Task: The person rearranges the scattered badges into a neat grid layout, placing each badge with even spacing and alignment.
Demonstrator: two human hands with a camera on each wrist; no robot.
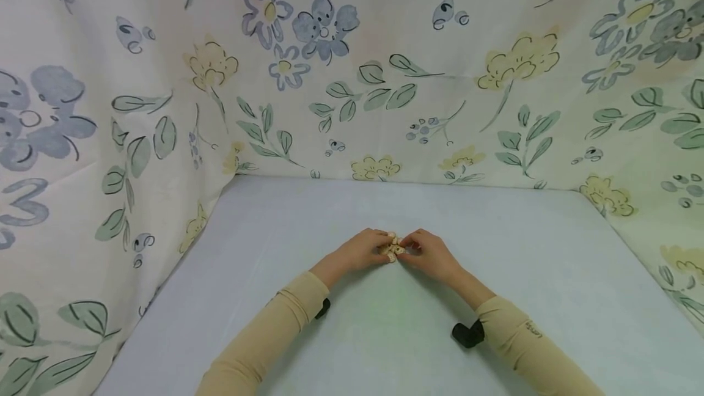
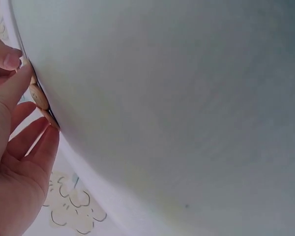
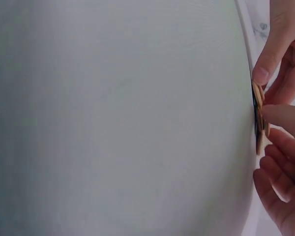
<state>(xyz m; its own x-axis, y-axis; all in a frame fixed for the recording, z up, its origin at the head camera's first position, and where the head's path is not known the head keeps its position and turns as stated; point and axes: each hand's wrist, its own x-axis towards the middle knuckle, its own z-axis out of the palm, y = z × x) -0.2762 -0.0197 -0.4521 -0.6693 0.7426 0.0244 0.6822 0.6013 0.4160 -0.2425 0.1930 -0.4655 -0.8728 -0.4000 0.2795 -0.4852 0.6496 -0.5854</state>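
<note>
A small cluster of round, light wooden discs (image 1: 392, 257) lies on the table between the two hands, with darker marks on some faces. My left hand (image 1: 363, 249) curls around the cluster's left side, its thumb at the near edge and fingertips at the far edge. In the left wrist view these fingers bracket a disc (image 2: 38, 97) and its neighbours. From the right, my right hand (image 1: 434, 255) pinches one disc between thumb and index finger at the top of the cluster. The right wrist view shows the discs (image 3: 258, 92) edge-on, partly hidden by fingers.
A pale cloth-covered table (image 1: 396, 335) spreads around the hands. Floral curtains (image 1: 341, 127) stand along its back and both sides. A black wrist device (image 1: 469, 333) sits at the right sleeve, and another dark one (image 1: 323, 308) shows under the left cuff.
</note>
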